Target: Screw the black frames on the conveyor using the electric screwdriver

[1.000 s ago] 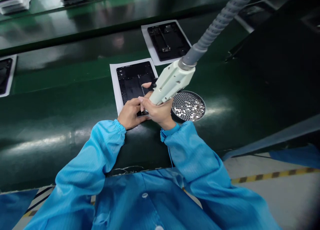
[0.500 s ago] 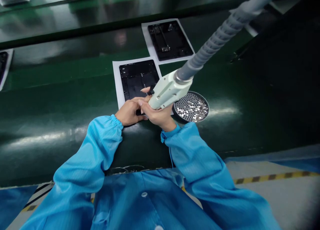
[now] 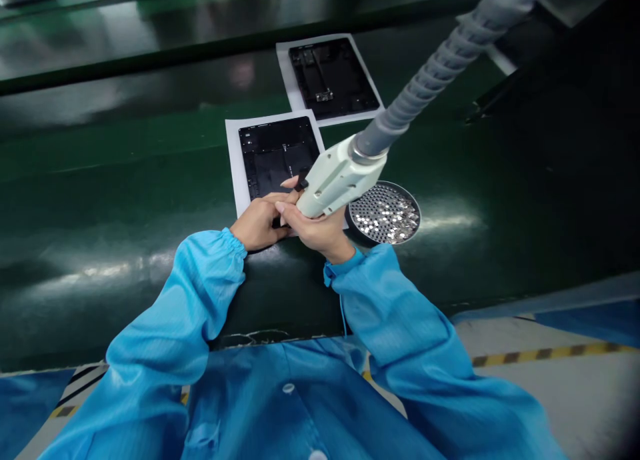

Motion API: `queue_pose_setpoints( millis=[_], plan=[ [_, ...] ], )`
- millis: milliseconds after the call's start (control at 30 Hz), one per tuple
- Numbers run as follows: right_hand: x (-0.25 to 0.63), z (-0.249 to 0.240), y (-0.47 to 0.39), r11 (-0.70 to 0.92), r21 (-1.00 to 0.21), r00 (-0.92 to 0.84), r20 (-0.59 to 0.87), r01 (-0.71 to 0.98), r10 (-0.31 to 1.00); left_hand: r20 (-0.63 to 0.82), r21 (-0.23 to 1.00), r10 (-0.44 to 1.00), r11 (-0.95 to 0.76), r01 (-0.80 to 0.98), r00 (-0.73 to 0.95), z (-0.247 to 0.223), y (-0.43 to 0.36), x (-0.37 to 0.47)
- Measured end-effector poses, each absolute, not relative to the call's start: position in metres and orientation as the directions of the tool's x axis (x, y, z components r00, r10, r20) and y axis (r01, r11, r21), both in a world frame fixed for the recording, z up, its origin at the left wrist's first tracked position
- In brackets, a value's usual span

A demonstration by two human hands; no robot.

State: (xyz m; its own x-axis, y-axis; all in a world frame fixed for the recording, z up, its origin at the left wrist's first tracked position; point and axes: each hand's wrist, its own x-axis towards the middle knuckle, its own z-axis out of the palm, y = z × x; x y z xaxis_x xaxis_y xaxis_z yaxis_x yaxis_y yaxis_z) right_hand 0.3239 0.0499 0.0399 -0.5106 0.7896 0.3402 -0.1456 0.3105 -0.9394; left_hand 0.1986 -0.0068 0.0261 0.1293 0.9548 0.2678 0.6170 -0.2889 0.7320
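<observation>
My right hand [image 3: 323,232] is wrapped round a pale electric screwdriver [image 3: 343,177], its thick ribbed grey cord sleeve rising to the upper right. A black lever shows by my fingers; the tip is hidden under the hands. My left hand [image 3: 257,221] lies bent over the near edge of a black tablet housing [image 3: 275,155], its fingertips meeting my right hand. Those fingers are drawn together, and what they hold, if anything, is out of sight. Under the housing is a white sheet [image 3: 236,163]. Right of my right hand stands a round perforated dish [image 3: 383,212] with many small shiny pieces.
A second black tablet housing [image 3: 345,80] on a white sheet lies just behind the first. The green work surface [image 3: 125,200] ends at a worn edge near my body. A raised ledge [image 3: 165,30] runs along the back. A dark panel [image 3: 565,147] stands at the right.
The rear housing has shifted slightly left, and another housing at the far left has left the view. Both hands and the screwdriver are almost still.
</observation>
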Motion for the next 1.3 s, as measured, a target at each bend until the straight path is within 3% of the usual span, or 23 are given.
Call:
queue_pose_setpoints(
  millis=[500,667,967,1067,1167,1233,1300],
  plan=[
    [0.324,0.041,0.052,0.129,-0.964,-0.580,0.245,-0.234,0.777,0.271,0.707,0.959,-0.257,0.658,0.084,0.021,-0.007,0.194],
    [0.327,0.049,0.059,0.160,-0.955,-0.498,0.268,-0.248,0.825,0.275,0.644,0.951,-0.290,0.708,0.139,0.019,-0.009,0.194],
    [0.352,0.064,0.077,0.316,-0.931,-0.362,0.362,-0.183,0.859,0.357,0.556,0.931,-0.280,0.783,0.080,0.020,-0.029,0.197],
    [0.354,0.065,0.079,0.342,-0.918,-0.404,0.396,-0.202,0.825,0.371,0.584,0.888,0.005,0.812,-0.272,0.032,-0.037,0.178],
    [0.357,0.066,0.080,0.258,-0.910,-0.503,0.397,-0.325,0.768,0.179,0.564,0.741,0.461,0.685,-0.647,0.046,-0.044,0.163],
    [0.358,0.068,0.080,0.151,-0.896,-0.567,0.387,-0.417,0.727,-0.001,0.480,0.709,0.619,0.622,-0.705,0.051,-0.047,0.163],
    [0.360,0.069,0.080,0.074,-0.879,-0.600,0.381,-0.471,0.704,-0.089,0.446,0.737,0.631,0.635,-0.670,0.050,-0.049,0.168]
  ],
)
